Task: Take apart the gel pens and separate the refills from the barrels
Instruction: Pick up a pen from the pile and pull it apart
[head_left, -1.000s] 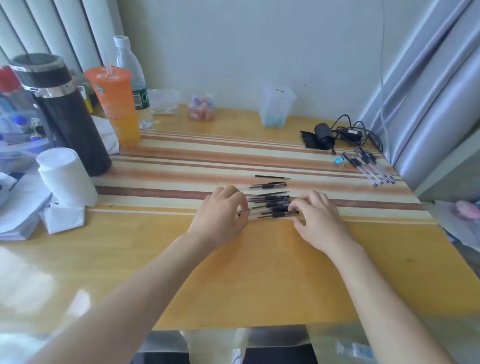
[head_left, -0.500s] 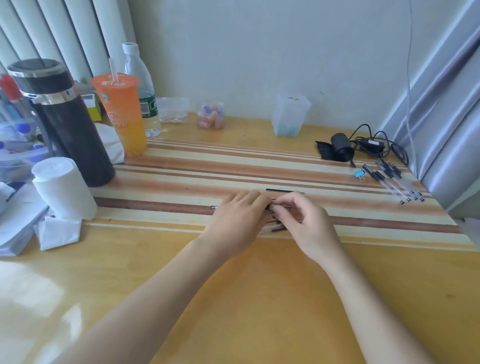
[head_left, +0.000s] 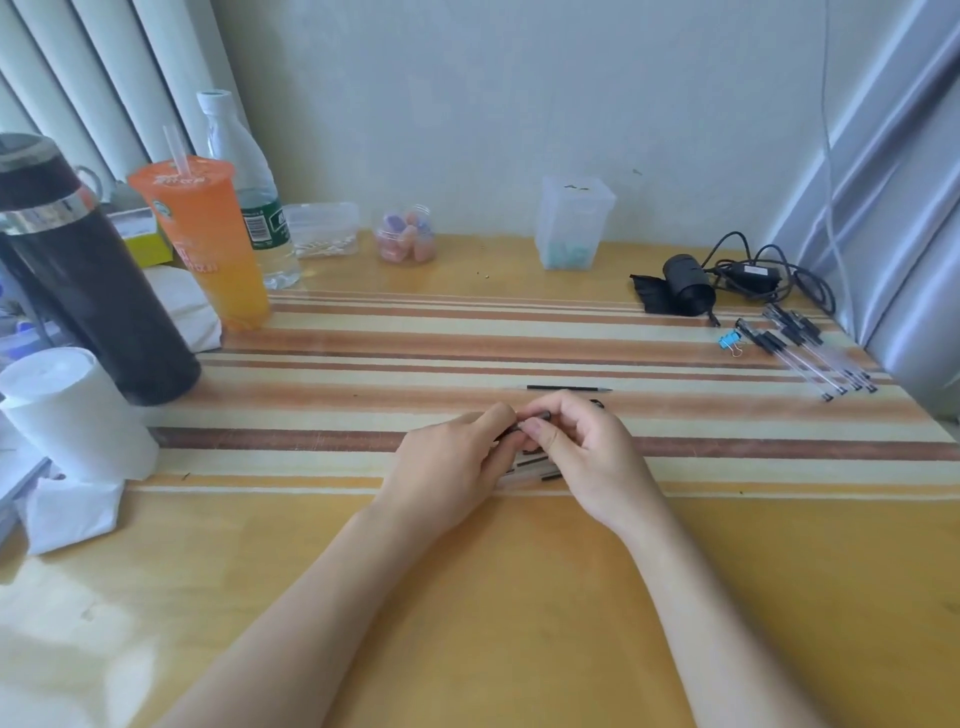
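My left hand (head_left: 457, 462) and my right hand (head_left: 582, 447) meet at the middle of the striped desk, fingertips pinched together on one gel pen (head_left: 540, 415), of which only a short black bit shows between the fingers. Under and between the hands lies a small pile of pens (head_left: 535, 467), mostly hidden. A single black refill (head_left: 566, 388) lies just beyond the hands. A second group of several clear-barrelled pens (head_left: 810, 353) rests at the right side of the desk.
At the left stand a black flask (head_left: 88, 280), an orange cup with straw (head_left: 208, 239), a water bottle (head_left: 249, 197) and a paper roll (head_left: 72, 415). A clear box (head_left: 571, 223), a candy jar (head_left: 405, 236), a black charger with cable (head_left: 691, 283) and a blue clip (head_left: 730, 341) sit farther back.
Both hands came off the flat pile, closed toward each other and now pinch one pen raised slightly above the pile. The camera moved closer.
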